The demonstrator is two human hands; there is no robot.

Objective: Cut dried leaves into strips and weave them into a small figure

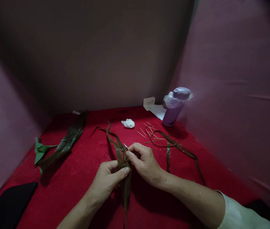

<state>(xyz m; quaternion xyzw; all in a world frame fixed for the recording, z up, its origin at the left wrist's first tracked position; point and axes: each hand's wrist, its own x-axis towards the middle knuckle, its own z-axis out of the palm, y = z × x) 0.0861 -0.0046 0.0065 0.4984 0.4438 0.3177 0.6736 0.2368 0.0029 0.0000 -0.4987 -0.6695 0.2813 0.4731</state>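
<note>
I judge the leaf strips (120, 156), on the near side of the crumpled tissue (128, 123), to be light, limp and easily split, best pinched flat mid-length, as the left hand (108, 178) does; the right hand (145, 163) pinches just above, with a pale tip (125, 145) I can't identify in this dimness. Right of the tissue, toothpicks (141, 134) and a loose strip (187, 152) could snag; the purple bottle (172, 114) stands farther right.

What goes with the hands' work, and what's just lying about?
Seem to belong:
brown strips, pinched by the left hand and right hand
perhaps the loose strips, broad leaf, green folded piece and thin sticks

Probably just lying about:
crumpled white thing
white papers
purple container
black flat thing
</note>
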